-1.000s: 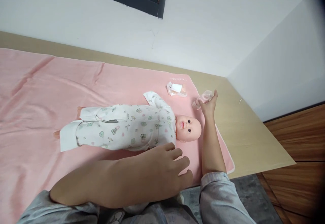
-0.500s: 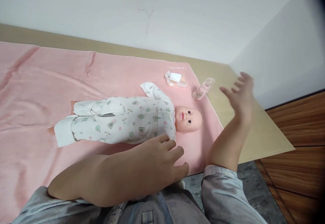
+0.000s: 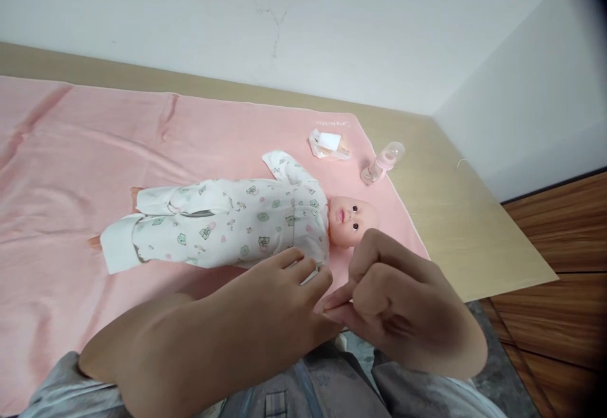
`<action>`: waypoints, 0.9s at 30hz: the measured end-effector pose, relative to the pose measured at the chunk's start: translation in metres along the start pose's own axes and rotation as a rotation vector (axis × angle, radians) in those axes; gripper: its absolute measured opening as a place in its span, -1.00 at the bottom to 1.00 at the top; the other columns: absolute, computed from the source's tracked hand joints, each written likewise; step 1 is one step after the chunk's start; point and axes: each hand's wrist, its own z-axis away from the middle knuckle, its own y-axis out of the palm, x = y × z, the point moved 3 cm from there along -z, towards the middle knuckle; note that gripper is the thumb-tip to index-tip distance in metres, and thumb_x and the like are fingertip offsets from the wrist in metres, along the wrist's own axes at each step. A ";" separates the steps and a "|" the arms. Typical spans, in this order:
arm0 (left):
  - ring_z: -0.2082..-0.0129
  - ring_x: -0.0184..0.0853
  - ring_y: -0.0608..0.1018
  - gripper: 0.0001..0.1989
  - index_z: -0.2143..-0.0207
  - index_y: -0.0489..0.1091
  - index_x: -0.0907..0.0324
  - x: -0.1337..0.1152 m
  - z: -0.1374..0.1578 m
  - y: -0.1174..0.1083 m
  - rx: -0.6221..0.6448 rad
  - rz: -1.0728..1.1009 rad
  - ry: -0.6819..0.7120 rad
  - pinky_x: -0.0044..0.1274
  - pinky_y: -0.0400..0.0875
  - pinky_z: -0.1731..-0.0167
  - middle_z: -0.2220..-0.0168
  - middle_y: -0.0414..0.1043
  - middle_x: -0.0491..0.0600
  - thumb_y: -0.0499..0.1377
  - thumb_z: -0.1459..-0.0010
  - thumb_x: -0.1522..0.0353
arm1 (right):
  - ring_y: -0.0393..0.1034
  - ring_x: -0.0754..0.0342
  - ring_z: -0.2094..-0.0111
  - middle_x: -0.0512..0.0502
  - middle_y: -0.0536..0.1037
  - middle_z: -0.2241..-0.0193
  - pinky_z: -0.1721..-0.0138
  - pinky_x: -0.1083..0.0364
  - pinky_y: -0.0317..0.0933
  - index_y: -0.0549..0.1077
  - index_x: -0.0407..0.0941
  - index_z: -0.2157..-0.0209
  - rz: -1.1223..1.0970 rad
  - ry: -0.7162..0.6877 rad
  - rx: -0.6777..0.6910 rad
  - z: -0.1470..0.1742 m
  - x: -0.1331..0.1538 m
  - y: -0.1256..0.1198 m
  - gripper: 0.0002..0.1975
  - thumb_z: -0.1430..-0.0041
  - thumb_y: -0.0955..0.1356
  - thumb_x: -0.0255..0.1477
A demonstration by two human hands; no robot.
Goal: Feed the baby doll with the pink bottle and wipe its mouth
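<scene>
A baby doll [image 3: 265, 222] in a white patterned sleepsuit lies on its back, its head to the right. My left hand [image 3: 289, 298] is at the doll's near shoulder, its fingers curled downward; the thumb side is hidden behind my right hand. Just below the doll's head, my right hand [image 3: 403, 304] is closed in a pinch, its thumb and fingertips meeting by my left hand. Whatever lies between the fingertips is too small or covered to make out. The doll's near arm is mostly hidden by my hands.
A pink blanket [image 3: 95, 127] covers most of the wooden table [image 3: 455, 215]. Beyond the doll's head lie a clear baby bottle [image 3: 379, 164] with a pink collar and a small transparent packet [image 3: 331, 145]. A thin whitish curl [image 3: 461, 162] rests near the white wall [image 3: 360, 32].
My right hand has come back from above the far right of the table to my left hand, its spread fingers now pinched. My left fingers have curled in. The doll stays put.
</scene>
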 end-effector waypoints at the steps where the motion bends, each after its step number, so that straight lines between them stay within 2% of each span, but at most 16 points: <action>1: 0.23 -0.23 0.48 -0.89 0.29 0.43 0.05 -0.001 0.000 0.000 0.010 -0.012 0.047 -0.41 0.34 0.14 0.27 0.48 -0.06 0.23 -0.15 0.44 | 0.21 0.25 0.48 0.05 0.31 0.38 0.48 0.21 0.30 0.24 -0.05 0.43 0.000 -0.021 0.013 -0.002 -0.001 0.002 -0.77 -0.14 0.36 -0.61; 7: 0.24 -0.21 0.46 -0.94 0.32 0.45 0.09 0.002 -0.001 -0.001 0.048 -0.071 0.128 -0.39 0.33 0.17 0.33 0.47 -0.06 0.22 -0.19 0.44 | 0.14 0.28 0.48 0.06 0.25 0.37 0.51 0.25 0.20 0.17 -0.07 0.43 0.013 -0.074 0.039 -0.005 -0.001 0.006 -0.73 -0.13 0.36 -0.62; 14: 0.24 -0.20 0.46 -0.93 0.32 0.45 0.11 -0.001 -0.001 -0.005 0.053 -0.085 0.088 -0.38 0.27 0.25 0.28 0.49 -0.06 0.20 -0.22 0.44 | 0.11 0.28 0.49 0.06 0.24 0.37 0.53 0.23 0.12 0.13 -0.06 0.43 0.015 -0.073 0.038 -0.008 -0.003 0.007 -0.71 -0.12 0.34 -0.65; 22: 0.31 -0.21 0.43 -0.90 0.40 0.42 0.14 -0.001 -0.004 -0.002 0.077 -0.114 0.095 -0.37 0.25 0.27 0.36 0.46 -0.06 0.18 -0.21 0.46 | 0.06 0.30 0.50 0.10 0.17 0.39 0.55 0.22 -0.01 0.07 -0.06 0.43 0.099 -0.017 0.077 -0.005 -0.006 0.009 -0.64 -0.05 0.37 -0.64; 27: 0.29 -0.21 0.45 -0.88 0.41 0.42 0.17 -0.003 -0.004 -0.002 0.112 -0.164 0.092 -0.39 0.28 0.27 0.35 0.45 -0.03 0.16 -0.18 0.49 | 0.07 0.29 0.47 0.08 0.18 0.38 0.53 0.25 0.01 0.06 -0.07 0.44 0.070 -0.024 0.122 -0.006 -0.007 0.008 -0.66 -0.07 0.36 -0.62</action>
